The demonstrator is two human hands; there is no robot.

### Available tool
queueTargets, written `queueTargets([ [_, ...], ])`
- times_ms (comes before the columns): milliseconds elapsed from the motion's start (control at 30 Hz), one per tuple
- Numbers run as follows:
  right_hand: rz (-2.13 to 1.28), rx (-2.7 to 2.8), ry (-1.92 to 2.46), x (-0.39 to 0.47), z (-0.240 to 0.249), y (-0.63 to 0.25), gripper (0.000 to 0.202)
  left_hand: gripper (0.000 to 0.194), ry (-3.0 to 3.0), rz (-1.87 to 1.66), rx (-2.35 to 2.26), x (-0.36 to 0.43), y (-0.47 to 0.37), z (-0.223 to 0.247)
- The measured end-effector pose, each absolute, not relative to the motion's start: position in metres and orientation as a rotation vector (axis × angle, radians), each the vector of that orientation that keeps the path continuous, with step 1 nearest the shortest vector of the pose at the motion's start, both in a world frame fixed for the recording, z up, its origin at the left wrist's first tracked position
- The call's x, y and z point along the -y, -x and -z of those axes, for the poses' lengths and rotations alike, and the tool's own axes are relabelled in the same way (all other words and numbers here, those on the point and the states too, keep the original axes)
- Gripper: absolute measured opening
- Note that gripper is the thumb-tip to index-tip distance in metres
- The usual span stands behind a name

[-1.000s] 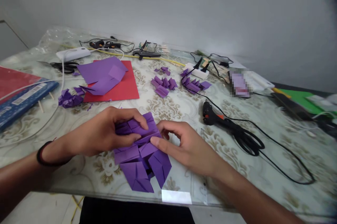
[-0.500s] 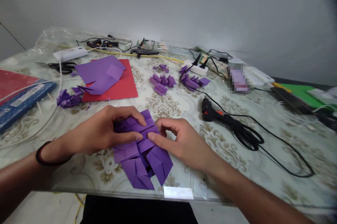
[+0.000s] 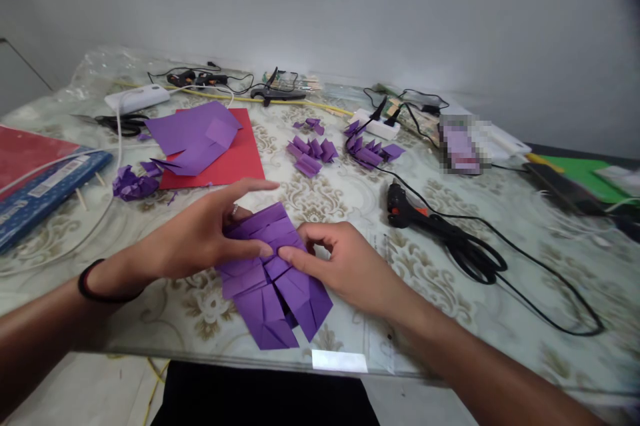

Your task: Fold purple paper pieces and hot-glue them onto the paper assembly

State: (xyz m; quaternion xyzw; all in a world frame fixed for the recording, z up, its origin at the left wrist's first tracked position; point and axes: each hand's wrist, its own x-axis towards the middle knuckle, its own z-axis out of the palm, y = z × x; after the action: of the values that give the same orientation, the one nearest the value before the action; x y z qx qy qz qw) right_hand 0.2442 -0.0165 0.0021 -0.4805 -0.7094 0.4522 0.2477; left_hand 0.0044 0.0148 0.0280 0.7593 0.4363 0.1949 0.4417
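Observation:
A folded purple paper piece (image 3: 285, 299), made of several creased, layered flaps, lies at the front of the table with a gap between its two lower flaps. My left hand (image 3: 210, 229) holds its upper left side, thumb pressed on top near the middle. The index finger is raised and stretched out above the paper; the other fingers are partly hidden behind the edge. From the right, my right hand (image 3: 345, 263) pinches the piece, thumb on top beside the left thumb and fingers curled under the edge.
Purple paper (image 3: 195, 136) lies on a red sheet (image 3: 253, 159), near crumpled purple paper (image 3: 133, 184) and dark scissors (image 3: 127, 123). Small folded purple pieces (image 3: 310, 153) sit behind my hands. A glue gun (image 3: 407, 206), its cord and black scissor handles (image 3: 475, 256) lie right; a power strip (image 3: 375, 125) stands behind.
My left index finger has lifted off the paper and straightened. Both thumbs stay on the piece. The view has shifted slightly.

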Motion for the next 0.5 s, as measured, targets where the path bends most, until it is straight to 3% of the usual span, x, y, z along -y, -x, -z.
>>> queueTargets([
  [133,-1.236,1.971,1.314,0.0188,-0.0044,-0.2407,0.041,0.036,-1.834,-0.188,-1.023,-0.0219,-0.0003,-0.0313],
  [500,-1.075,2.049,1.228,0.0256,-0.0058,-0.2353,0.043,0.028,-1.626,-0.124,-0.995,-0.0178,0.0,-0.0276],
])
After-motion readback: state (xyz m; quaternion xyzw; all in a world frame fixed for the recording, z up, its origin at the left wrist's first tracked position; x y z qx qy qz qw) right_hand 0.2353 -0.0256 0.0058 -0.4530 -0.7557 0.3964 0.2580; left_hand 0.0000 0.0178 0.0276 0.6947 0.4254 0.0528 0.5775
